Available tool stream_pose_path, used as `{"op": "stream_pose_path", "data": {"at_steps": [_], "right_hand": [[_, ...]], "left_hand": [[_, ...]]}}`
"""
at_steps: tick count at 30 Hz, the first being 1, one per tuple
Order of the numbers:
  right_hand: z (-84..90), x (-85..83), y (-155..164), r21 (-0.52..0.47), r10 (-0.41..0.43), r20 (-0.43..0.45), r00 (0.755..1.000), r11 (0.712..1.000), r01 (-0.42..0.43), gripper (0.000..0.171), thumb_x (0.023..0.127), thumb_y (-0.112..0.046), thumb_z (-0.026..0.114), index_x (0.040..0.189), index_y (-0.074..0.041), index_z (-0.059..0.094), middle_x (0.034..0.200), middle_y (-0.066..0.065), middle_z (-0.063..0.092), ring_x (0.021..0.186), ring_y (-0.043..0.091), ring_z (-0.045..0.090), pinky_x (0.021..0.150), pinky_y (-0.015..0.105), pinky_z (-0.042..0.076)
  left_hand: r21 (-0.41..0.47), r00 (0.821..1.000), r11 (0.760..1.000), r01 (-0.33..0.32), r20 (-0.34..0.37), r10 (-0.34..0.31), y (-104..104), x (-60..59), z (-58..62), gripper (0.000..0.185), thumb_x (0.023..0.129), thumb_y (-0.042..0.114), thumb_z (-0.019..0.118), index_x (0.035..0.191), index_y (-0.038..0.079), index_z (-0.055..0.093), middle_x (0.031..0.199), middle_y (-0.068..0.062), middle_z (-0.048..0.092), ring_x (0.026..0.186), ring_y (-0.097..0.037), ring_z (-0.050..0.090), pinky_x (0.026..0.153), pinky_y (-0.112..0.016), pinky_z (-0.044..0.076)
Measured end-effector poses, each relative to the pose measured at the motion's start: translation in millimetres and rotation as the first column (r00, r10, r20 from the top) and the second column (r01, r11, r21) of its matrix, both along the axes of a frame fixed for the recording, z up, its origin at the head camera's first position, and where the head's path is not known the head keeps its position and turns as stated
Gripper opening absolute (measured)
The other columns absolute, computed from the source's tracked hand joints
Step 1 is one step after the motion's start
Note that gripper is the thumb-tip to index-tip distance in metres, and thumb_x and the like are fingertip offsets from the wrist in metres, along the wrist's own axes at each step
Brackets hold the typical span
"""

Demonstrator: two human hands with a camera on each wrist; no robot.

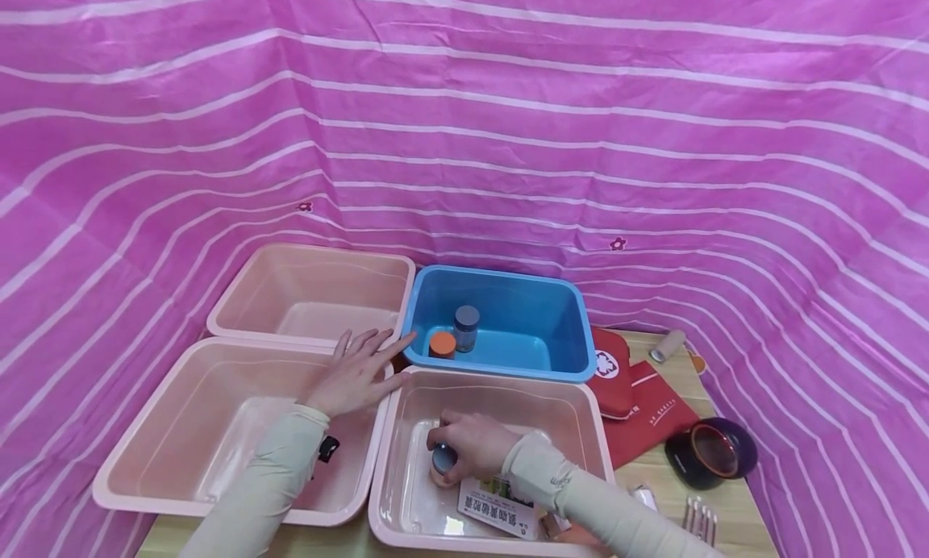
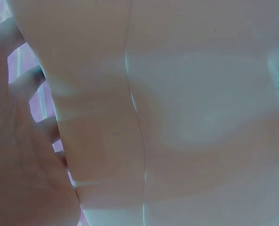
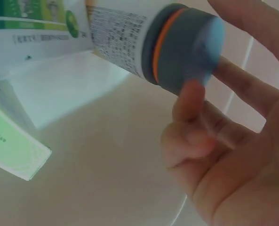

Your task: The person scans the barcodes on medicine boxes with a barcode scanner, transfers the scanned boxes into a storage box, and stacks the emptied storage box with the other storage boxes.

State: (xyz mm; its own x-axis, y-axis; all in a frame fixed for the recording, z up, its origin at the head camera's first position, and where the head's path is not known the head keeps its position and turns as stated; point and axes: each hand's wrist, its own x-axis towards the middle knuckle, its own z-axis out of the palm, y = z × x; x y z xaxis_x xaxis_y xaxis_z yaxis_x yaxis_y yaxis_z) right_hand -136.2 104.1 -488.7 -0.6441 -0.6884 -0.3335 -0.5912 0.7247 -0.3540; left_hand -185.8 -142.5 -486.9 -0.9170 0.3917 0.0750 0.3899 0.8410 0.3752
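Grasped in right hand (image 1: 472, 445): grey-capped white cylindrical bottle (image 3: 146, 47)
Inside pink plastic tub (image 1: 522, 395); left hand (image 1: 356, 378) spread, unclenched.

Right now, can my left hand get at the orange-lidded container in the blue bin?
Likely yes: your left hand looks empty beside the near left corner of the blue bin, and the orange-lidded container sits just inside. The bin is open-topped, leaving only its rim to clear.

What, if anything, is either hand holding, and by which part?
The right hand holds a bottle by its cap, fingers curled about it. The left hand, spread, holds nothing.
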Motion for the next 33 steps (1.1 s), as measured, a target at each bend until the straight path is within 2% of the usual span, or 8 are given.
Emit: {"op": "stream_pose_path", "data": {"at_steps": [4, 13, 20, 27, 33], "right_hand": [[-6.1, 0.4, 0.6, 0.013, 0.0, -0.028, 1.0, 1.0, 0.0, 0.052, 0.078, -0.036, 0.09, 0.126, -0.034, 0.071, 0.106, -0.013, 0.059, 0.089, 0.001, 0.054, 0.083, 0.02, 0.051], [-7.1, -1.2, 5.7, -0.048, 0.006, 0.0, 1.0, 0.999, -0.006, 0.045, 0.079, -0.031, 0.089, 0.122, -0.03, 0.074, 0.103, -0.014, 0.059, 0.089, 0.0, 0.053, 0.082, 0.018, 0.05], [6.4, -8.8, 13.8, -0.135, -0.035, 0.081, 0.996, 0.99, 0.046, 0.043, 0.081, -0.03, 0.089, 0.121, -0.03, 0.073, 0.101, -0.015, 0.058, 0.091, 0.001, 0.054, 0.084, 0.018, 0.051], [23.8, -19.2, 26.9, -0.231, -0.056, 0.095, 0.994, 0.97, 0.077, 0.044, 0.081, -0.026, 0.088, 0.122, -0.027, 0.072, 0.109, -0.016, 0.062, 0.099, 0.001, 0.057, 0.092, 0.023, 0.053], [43.5, -27.9, 47.7, -0.375, -0.033, 0.207, 0.978, 0.921, 0.11, 0.042, 0.085, -0.016, 0.083, 0.125, -0.021, 0.07, 0.119, -0.01, 0.064, 0.106, 0.008, 0.059, 0.092, 0.025, 0.054]], "left_hand": [[0.004, 1.0, 1.0, 0.001, 0.001, -0.001, 0.5, 0.0, 0.7, 0.072, 0.096, 0.06, 0.058, 0.16, 0.033, 0.036, 0.164, -0.017, 0.037, 0.151, -0.044, 0.029, 0.123, -0.07, 0.003], [0.008, 1.0, 1.0, -0.003, -0.004, 0.003, 0.9, 0.9, 0.6, 0.072, 0.097, 0.058, 0.059, 0.16, 0.033, 0.037, 0.163, -0.017, 0.038, 0.151, -0.044, 0.03, 0.122, -0.071, 0.005], [0.009, 1.0, 1.0, -0.004, -0.006, 0.004, 1.1, 0.0, 0.8, 0.071, 0.097, 0.058, 0.058, 0.16, 0.032, 0.037, 0.162, -0.018, 0.039, 0.15, -0.044, 0.03, 0.122, -0.071, 0.006], [0.004, 1.0, 1.0, -0.01, 0.002, 0.01, 0.9, 0.6, 2.5, 0.072, 0.097, 0.06, 0.058, 0.16, 0.033, 0.037, 0.162, -0.018, 0.039, 0.15, -0.044, 0.03, 0.122, -0.071, 0.006], [0.013, 1.0, 1.0, -0.012, 0.009, 0.012, 0.4, 1.4, 2.6, 0.071, 0.097, 0.061, 0.056, 0.16, 0.033, 0.037, 0.163, -0.017, 0.039, 0.151, -0.044, 0.03, 0.122, -0.071, 0.005]]}}
